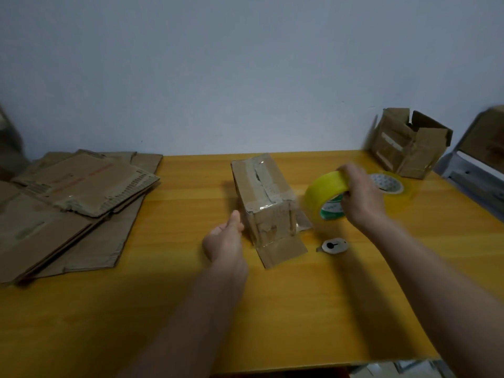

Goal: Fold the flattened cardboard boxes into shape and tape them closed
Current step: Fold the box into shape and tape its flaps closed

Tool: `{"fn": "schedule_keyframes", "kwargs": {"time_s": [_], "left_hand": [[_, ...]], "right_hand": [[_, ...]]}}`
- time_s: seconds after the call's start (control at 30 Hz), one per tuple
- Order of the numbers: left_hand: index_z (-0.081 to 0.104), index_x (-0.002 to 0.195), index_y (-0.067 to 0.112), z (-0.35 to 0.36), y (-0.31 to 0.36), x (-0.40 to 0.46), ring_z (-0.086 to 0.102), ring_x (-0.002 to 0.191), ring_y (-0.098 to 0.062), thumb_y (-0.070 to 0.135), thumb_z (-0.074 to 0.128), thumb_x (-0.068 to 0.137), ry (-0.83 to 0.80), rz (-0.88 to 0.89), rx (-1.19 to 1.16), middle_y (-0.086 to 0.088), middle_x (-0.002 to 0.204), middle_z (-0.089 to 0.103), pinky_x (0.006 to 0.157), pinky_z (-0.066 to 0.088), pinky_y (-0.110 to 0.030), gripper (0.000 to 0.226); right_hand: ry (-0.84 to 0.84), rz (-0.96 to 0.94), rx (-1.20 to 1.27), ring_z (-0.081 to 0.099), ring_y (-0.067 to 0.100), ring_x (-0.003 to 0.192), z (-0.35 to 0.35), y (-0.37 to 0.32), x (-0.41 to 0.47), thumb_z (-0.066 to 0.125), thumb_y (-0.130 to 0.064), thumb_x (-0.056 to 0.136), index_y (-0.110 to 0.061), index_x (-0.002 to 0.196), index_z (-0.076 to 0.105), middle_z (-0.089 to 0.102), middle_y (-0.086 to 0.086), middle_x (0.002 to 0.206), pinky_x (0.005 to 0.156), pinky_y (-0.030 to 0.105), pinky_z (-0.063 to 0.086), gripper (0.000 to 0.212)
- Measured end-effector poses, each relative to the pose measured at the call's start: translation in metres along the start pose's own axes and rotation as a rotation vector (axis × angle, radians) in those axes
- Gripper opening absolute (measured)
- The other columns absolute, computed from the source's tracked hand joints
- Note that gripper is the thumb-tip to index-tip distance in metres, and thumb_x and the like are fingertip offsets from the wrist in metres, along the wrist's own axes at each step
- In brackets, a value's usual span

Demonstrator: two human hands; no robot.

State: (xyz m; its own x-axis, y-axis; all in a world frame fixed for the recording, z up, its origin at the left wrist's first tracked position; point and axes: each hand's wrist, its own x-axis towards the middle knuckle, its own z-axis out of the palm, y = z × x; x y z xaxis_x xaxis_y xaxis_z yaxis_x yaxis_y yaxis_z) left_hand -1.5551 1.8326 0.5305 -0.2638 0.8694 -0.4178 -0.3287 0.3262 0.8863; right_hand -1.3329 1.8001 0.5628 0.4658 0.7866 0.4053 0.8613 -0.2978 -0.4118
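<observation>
A smooth, glossy yellow wooden bench (272, 309) runs wide under a pale wall. On its far left, a thick heap of flattened cardboard boxes (71, 203), brown, corrugated, edges frayed, sheets fanned at loose angles. Centre of the bench stands the folded box (266, 197), a tall oblong block with shiny clear tape wrinkled along its top seam and down the near end; one loose flap lies flat on the bench at its near foot. Far right, another cardboard box (409, 141) sits with its top flaps open. The right hand (361, 193) grips a fat yellow tape roll (326, 195), fingers curled over its rim, held above the bench just right of the folded box. Behind that hand, a second tape roll (388, 184) lies flat. The left hand (225, 238) has its fingers relaxed, thumb touching the box's near left corner. Smallest: a rounded grey metal cutter (334, 245) lies near the flap.
</observation>
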Motion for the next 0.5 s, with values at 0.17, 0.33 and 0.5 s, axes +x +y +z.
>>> {"fn": "schedule_keyframes", "kwargs": {"time_s": [0.17, 0.33, 0.5], "left_hand": [[0.06, 0.073, 0.015, 0.012, -0.013, 0.004, 0.056, 0.065, -0.008, 0.026, 0.063, 0.093, -0.088, 0.095, 0.109, 0.004, 0.071, 0.062, 0.056, 0.042, -0.02, 0.024], [0.054, 0.08, 0.013, 0.013, -0.015, 0.018, 0.053, 0.075, -0.021, 0.036, 0.046, 0.1, -0.186, 0.337, 0.498, -0.003, 0.081, 0.059, 0.063, 0.04, -0.032, 0.032], [0.047, 0.122, 0.009, 0.004, 0.004, 0.034, 0.047, 0.115, -0.023, 0.037, 0.064, 0.09, -0.124, 0.403, 0.707, -0.008, 0.128, 0.046, 0.093, 0.043, -0.035, 0.046]], "right_hand": [[-0.129, 0.037, -0.007, 0.05, 0.034, 0.107, 0.024, 0.001, -0.01, 0.047, 0.015, 0.081, -0.015, 0.123, 0.046, 0.049, 0.012, 0.12, 0.073, 0.04, 0.042, 0.051], [-0.143, 0.016, 0.017, 0.047, 0.031, 0.109, 0.028, -0.003, -0.013, 0.05, 0.016, 0.078, -0.013, 0.122, 0.046, 0.05, 0.011, 0.119, 0.077, 0.035, 0.037, 0.052], [-0.188, 0.012, -0.004, 0.045, 0.033, 0.113, 0.021, -0.009, -0.017, 0.054, 0.011, 0.078, -0.011, 0.124, 0.044, 0.049, 0.012, 0.121, 0.081, 0.035, 0.036, 0.051]]}}
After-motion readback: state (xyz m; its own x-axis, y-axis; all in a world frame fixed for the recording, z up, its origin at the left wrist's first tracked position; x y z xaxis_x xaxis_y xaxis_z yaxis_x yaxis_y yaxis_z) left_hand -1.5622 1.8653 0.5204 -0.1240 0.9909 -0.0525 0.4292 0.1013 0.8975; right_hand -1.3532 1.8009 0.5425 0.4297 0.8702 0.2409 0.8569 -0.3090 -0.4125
